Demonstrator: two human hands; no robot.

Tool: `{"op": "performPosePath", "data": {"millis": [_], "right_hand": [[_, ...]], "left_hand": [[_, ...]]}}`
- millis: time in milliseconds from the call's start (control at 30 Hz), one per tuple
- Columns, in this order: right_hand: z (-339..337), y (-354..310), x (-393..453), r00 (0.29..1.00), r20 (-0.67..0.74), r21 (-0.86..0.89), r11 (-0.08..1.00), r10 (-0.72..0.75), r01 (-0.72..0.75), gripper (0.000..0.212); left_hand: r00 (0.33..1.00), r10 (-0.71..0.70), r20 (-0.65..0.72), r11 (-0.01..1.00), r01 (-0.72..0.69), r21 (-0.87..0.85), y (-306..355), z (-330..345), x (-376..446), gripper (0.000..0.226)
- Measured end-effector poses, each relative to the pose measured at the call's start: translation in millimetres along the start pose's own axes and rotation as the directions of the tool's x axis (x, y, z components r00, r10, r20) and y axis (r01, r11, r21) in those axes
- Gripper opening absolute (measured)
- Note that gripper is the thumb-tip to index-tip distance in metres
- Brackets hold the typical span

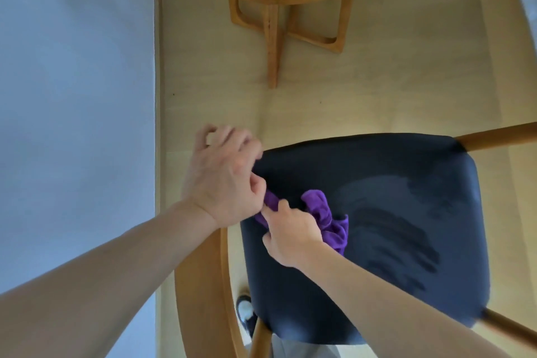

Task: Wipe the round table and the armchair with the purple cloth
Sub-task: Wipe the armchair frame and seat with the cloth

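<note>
Bunching between left hand [223, 180] and right hand [292, 237], purple cloth [328, 221]

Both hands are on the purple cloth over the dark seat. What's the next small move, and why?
Probably bunch the purple cloth into the right hand and release the left hand: the cloth lies stretched between both, and wipe streaks cover only part of the seat.

both hands [225, 180] [290, 234] curled, pinching, touching.
</note>
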State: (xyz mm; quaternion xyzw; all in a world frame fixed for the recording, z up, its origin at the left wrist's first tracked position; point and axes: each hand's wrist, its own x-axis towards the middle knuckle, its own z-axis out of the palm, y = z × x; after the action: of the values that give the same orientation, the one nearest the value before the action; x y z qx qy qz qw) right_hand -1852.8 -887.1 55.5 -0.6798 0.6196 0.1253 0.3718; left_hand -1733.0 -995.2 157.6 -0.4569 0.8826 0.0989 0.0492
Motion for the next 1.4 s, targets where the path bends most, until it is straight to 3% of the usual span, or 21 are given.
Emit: {"op": "performPosePath", "data": {"millis": [67, 167, 267, 367, 500, 667, 767, 1033, 1233, 1400], "right_hand": [[-9.8, 13.4, -5.8, 0.999, 0.04, 0.012, 1.0, 0.002, -0.003, 0.046], [-27.1, 32.3, 7.4, 0.982, -0.112, 0.181, 0.975, 0.151, -0.129, 0.043], [-24.9, 28.4, 32.0, 0.936, -0.168, 0.324, 0.914, 0.308, -0.243, 0.059], [-2.6, -0.5, 30.9, 0.952, -0.139, 0.236, 0.943, 0.273, -0.236, 0.069], [41.3, -25.3, -18.8, 0.998, -0.031, -0.027, 0.998, 0.053, -0.053, 0.059], [55.1, -19.3, -50.0, 0.995, 0.102, -0.073, 0.997, 0.021, -0.014, 0.06], [46.5, -16.7, -57.5, 0.994, 0.108, -0.034, 0.999, 0.022, -0.019, 0.053], [1.2, -4.2, -27.5, 0.966, -0.147, 0.334, 0.93, 0.211, -0.152, 0.065], [-45.1, -12.4, 59.4, 0.982, -0.118, 0.239, 0.964, 0.15, -0.119, 0.074], [-40.0, -22.2, 97.4, 0.978, -0.125, 0.09, 0.984, 0.166, -0.156, 0.047]], "left_hand": [[0.988, -0.153, -0.031, 0.988, 0.154, 0.023, 2.0, 2.9, -0.9, 0.043], [0.95, -0.307, -0.056, 0.952, 0.307, -0.016, 4.4, 7.2, -0.3, 0.049], [0.921, -0.38, -0.083, 0.925, 0.376, -0.052, 5.8, 10.0, -2.4, 0.05], [0.89, -0.439, -0.123, 0.898, 0.429, -0.103, 8.8, 10.7, -4.0, 0.05], [0.834, -0.543, -0.096, 0.833, 0.521, -0.186, 12.7, 11.7, -20.5, 0.063], [0.893, -0.438, -0.106, 0.894, 0.419, -0.161, 27.5, 31.4, -92.4, 0.081], [0.915, -0.396, -0.082, 0.916, 0.387, -0.102, 43.1, 43.7, -143.9, 0.086], [0.909, -0.417, -0.004, 0.905, 0.415, -0.097, 65.0, 52.5, -180.2, 0.086], [0.912, -0.409, -0.025, 0.907, 0.404, -0.121, 63.5, 51.9, -180.2, 0.084], [0.902, -0.43, -0.036, 0.896, 0.422, -0.137, 63.8, 50.2, -177.9, 0.084]]}}
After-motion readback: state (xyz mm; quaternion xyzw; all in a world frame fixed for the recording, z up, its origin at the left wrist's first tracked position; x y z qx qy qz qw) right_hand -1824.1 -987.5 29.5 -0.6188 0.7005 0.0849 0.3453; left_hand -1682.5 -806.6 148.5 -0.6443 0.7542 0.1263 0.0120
